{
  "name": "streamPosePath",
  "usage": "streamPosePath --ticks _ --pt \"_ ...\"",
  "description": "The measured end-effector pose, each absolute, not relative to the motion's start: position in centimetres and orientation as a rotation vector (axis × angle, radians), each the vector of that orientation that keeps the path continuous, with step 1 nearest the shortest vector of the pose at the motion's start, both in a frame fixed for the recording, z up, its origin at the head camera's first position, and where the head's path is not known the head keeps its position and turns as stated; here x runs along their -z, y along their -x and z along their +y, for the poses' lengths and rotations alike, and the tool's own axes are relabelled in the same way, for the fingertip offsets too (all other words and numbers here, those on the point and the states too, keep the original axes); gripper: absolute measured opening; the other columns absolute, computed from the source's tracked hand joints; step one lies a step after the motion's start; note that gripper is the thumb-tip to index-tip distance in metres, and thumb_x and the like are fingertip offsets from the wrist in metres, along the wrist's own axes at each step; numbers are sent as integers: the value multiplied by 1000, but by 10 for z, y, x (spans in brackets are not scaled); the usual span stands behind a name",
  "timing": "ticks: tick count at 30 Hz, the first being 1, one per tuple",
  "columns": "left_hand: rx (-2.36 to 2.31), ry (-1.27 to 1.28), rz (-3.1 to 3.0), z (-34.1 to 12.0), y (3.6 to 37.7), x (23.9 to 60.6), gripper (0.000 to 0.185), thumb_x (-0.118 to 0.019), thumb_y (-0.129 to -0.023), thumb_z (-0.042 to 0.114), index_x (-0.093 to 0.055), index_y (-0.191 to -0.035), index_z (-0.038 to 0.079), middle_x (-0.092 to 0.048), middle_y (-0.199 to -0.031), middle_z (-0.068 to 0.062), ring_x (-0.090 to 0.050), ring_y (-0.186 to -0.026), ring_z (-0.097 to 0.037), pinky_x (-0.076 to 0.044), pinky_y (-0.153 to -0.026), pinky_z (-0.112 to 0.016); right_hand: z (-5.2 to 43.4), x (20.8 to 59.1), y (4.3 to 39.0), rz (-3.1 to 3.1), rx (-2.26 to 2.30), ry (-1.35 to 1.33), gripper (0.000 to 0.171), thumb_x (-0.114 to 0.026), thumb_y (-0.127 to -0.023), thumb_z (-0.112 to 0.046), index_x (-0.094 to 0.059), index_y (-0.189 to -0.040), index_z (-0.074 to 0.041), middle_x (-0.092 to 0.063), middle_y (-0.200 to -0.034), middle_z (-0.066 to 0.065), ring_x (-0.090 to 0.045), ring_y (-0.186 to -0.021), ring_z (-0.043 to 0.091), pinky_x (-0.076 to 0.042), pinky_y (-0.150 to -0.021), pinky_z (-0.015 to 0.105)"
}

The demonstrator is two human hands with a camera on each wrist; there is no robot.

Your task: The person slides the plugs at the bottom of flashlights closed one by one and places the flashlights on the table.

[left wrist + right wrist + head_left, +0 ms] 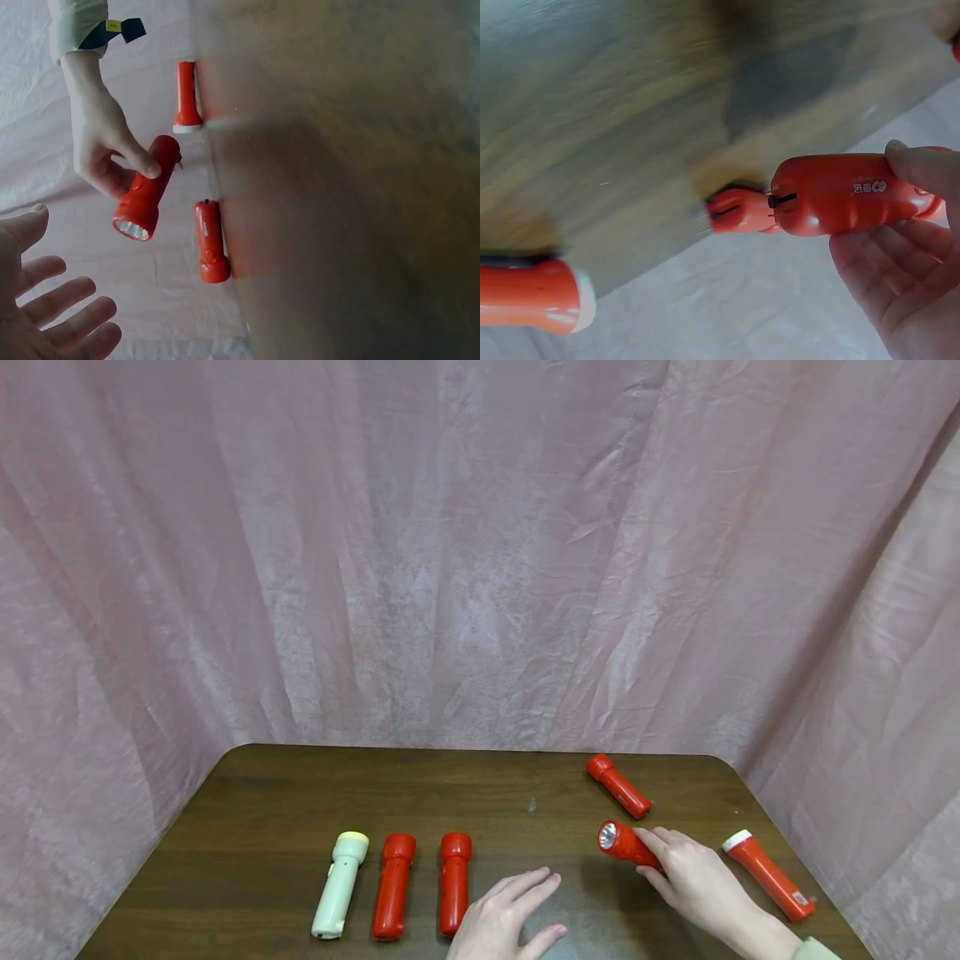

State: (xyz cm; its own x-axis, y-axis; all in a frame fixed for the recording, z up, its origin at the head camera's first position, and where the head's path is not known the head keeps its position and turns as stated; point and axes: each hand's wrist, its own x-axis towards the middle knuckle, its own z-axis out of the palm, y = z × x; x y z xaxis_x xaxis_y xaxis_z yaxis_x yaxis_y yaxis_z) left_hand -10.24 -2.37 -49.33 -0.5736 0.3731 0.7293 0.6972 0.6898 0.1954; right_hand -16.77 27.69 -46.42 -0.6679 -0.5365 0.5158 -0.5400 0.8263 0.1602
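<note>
My right hand (693, 877) grips a red flashlight (628, 843) above the table, its lens pointing left in the head view. In the right wrist view, the thumb and fingers lie on either side of its barrel (847, 193), which carries a small white logo. My left hand (506, 917) is at the front middle of the table with fingers spread and holds nothing. Nearest to it lies a red flashlight (454, 885), with another red one (393, 887) and a pale green one (341, 885) further left, in a row.
At the back right lies a red flashlight (619, 786). Another with a white head (768, 875) lies by the right edge. The brown wooden table (300, 785) is bordered by pink curtains (465, 568) behind and at both sides.
</note>
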Motion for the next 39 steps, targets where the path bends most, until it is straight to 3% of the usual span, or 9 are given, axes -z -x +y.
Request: streamPosePath --ticks 9,15,18,22,25,27,39 --pt "740 769 -2207 -22 106 486 50 -87 -85 38 -74 -130 20 -77 -128 5 -75 -108 -11 -61 -87 -22 254 451 161 -2477 -210 -717 47 -96 -71 -16 -76 -114 -10 -77 -97 -6 -72 -81 10 -60 -69 31" --pt "794 786 -2200 -11 109 480 50 -84 -88 37 -73 -133 19 -76 -130 3 -76 -110 -13 -61 -89 -25 247 443 160 -2492 -434 -649 42 -94 -74 -13 -76 -112 -14 -75 -93 -9 -61 -73 -3 -53 -62 22" --pt "850 777 -2199 -7 112 476 48 -83 -89 35 -73 -133 18 -76 -131 1 -76 -111 -15 -62 -90 -27 245 439 161 -2516 -577 -637 40 -92 -76 -10 -75 -113 -11 -75 -94 -6 -63 -72 -5 -55 -61 18" --pt "921 771 -2200 -2 116 474 47 -83 -90 32 -73 -133 16 -76 -130 -1 -76 -113 -15 -62 -92 -30 242 432 164 -2581 -813 -583 42 -89 -81 -7 -74 -120 -3 -80 -101 3 -78 -81 11 -64 -69 22" --pt "956 770 -2212 0 119 474 47 -83 -90 30 -73 -133 15 -76 -131 -2 -76 -113 -16 -63 -93 -31 240 426 168 -2615 -967 -514 44 -87 -85 -10 -72 -124 2 -81 -103 10 -81 -89 23 -67 -74 28" --pt "966 771 -2226 1 121 473 46 -82 -91 30 -72 -134 15 -76 -131 -3 -76 -114 -16 -63 -93 -32 239 423 171 -2622 -1039 -478 43 -86 -87 -13 -72 -125 3 -82 -103 11 -80 -91 24 -67 -76 29" --pt "1018 748 -2307 11 130 471 47 -81 -93 26 -70 -137 16 -75 -133 -2 -75 -118 -16 -62 -97 -32 227 414 175 -2663 -1326 -261 37 -80 -94 -24 -73 -124 -3 -81 -106 9 -75 -91 5 -57 -81 20"
